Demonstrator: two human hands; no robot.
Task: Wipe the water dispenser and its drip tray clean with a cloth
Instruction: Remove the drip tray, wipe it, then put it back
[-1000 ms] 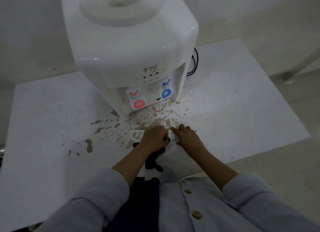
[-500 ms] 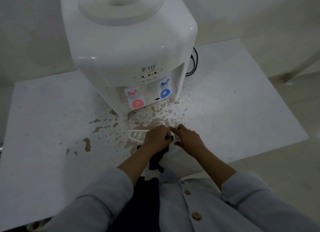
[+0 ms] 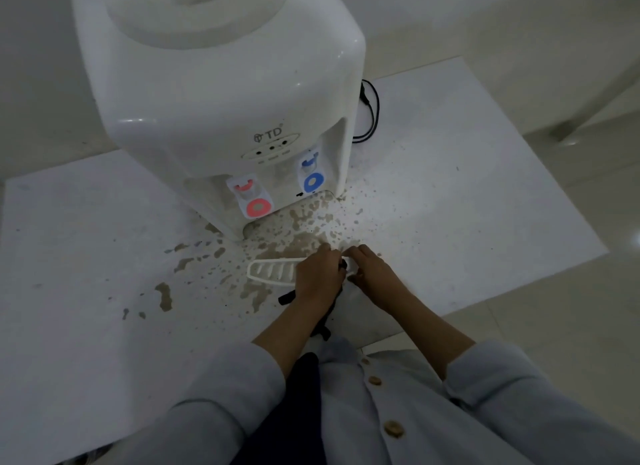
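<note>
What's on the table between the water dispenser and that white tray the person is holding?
In the head view, only brown splatter stains on the white table lie between the water dispenser and the drip tray.

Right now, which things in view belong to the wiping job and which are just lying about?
Part of the job:
white plastic water dispenser
white slotted plastic drip tray
dark cloth
left hand, gripping the cloth on the tray
right hand, holding the tray's end
brown splatter stains

Just lying about:
black power cord
white tabletop
</note>
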